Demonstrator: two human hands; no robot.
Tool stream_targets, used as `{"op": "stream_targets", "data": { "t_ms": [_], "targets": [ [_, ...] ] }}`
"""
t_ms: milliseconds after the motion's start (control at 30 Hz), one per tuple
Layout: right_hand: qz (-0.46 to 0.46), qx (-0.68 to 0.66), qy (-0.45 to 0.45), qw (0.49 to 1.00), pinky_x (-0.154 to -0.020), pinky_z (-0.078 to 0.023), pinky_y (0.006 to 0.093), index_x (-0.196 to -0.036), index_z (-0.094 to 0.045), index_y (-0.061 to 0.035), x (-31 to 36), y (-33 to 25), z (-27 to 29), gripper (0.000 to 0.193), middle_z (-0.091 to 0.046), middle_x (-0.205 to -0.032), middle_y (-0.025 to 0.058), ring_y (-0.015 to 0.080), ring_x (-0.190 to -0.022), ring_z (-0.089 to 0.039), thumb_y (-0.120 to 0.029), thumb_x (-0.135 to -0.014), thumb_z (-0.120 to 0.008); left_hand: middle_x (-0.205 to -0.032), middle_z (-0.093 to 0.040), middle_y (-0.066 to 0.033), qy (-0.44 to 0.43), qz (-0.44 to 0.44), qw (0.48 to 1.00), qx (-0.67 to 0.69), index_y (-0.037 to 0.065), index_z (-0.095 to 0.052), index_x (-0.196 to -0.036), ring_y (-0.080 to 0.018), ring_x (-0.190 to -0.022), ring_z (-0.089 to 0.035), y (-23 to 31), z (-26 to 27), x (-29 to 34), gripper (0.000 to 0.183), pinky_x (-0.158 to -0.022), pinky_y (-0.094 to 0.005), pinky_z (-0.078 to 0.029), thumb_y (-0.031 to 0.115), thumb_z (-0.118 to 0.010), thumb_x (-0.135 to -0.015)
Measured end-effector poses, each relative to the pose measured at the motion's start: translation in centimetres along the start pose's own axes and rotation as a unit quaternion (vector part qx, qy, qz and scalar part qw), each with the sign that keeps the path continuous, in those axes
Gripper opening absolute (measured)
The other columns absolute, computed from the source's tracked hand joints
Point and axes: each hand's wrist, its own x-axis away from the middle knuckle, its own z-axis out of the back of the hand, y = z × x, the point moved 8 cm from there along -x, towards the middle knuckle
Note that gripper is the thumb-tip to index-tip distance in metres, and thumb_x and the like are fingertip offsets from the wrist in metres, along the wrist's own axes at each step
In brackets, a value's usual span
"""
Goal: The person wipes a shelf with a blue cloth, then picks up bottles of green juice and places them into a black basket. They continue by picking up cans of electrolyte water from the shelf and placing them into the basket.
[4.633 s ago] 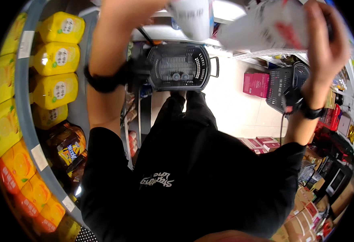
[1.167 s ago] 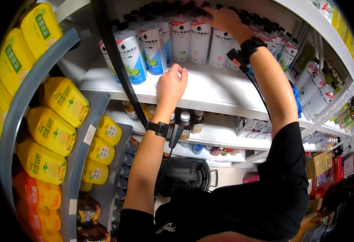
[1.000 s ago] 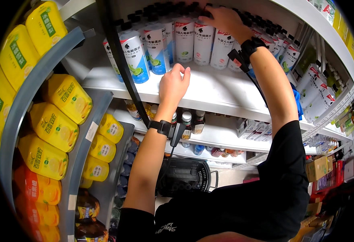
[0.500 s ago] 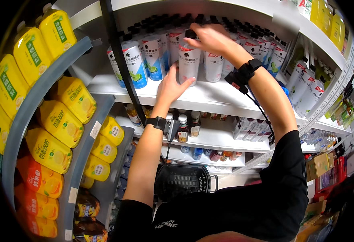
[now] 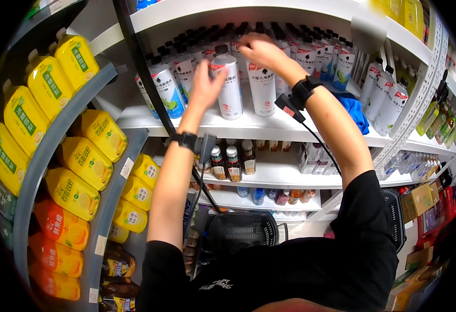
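On the upper white shelf (image 5: 186, 122), two drink bottles stand forward of tightly packed rows. The left one, a white-labelled bottle with a black cap (image 5: 230, 88), is upright. Beside its left side is my left hand (image 5: 205, 87), slightly blurred, fingers apart and nothing in them. Curled fingers of my right hand (image 5: 263, 51) are at the top of the neighbouring white-labelled bottle (image 5: 262, 92). That hand hides the bottle's cap and neck, so its exact grip does not show. Blue-and-white bottles with lime pictures (image 5: 170, 99) stand left, partly behind a black upright post (image 5: 152, 67).
Yellow and orange juice jugs (image 5: 77, 161) fill the curved grey racks at left. Below are small dark bottles (image 5: 233, 162) on a lower shelf and a black basket (image 5: 246, 221). A blue cloth (image 5: 353, 112) lies near the shelf's right end. Cables trail from both wrist straps.
My right hand has left the cap of the left bottle and shifted to the one beside it. My left hand has risen from that bottle's base. The view has shifted a little.
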Motion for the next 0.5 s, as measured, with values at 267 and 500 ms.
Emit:
{"op": "stream_targets", "data": {
  "t_ms": [267, 500],
  "targets": [
    [-0.012, 0.240, -0.050, 0.969, -0.075, -0.056, 0.0492, -0.105, -0.067, -0.0086, 3.2, -1.6, 3.9, 0.028, -0.069, -0.093, 0.0228, 0.0381, -0.086, -0.068, -0.028, -0.086, -0.058, -0.089, -0.070, -0.0235, -0.125, -0.052, 0.966, -0.222, -0.002, -0.066, -0.109, -0.0368, -0.085, -0.069, 6.7, 0.4, -6.7, 0.050, -0.079, -0.0401, -0.053, 0.042, -0.061, -0.084],
    [0.072, 0.133, 0.095, 0.984, -0.066, -0.051, 0.0449, -0.074, -0.059, -0.0014, 8.8, -7.6, 9.2, 0.016, -0.064, -0.077, 0.0202, 0.0390, -0.071, -0.062, -0.015, -0.082, -0.058, -0.072, -0.064, -0.0058, 0.043, -0.094, 0.986, -0.133, 0.003, -0.062, -0.088, -0.0093, -0.069, -0.063, 7.8, 8.6, 2.4, 0.017, -0.056, -0.0240, -0.048, 0.020, -0.065, -0.089]
  ]
}}
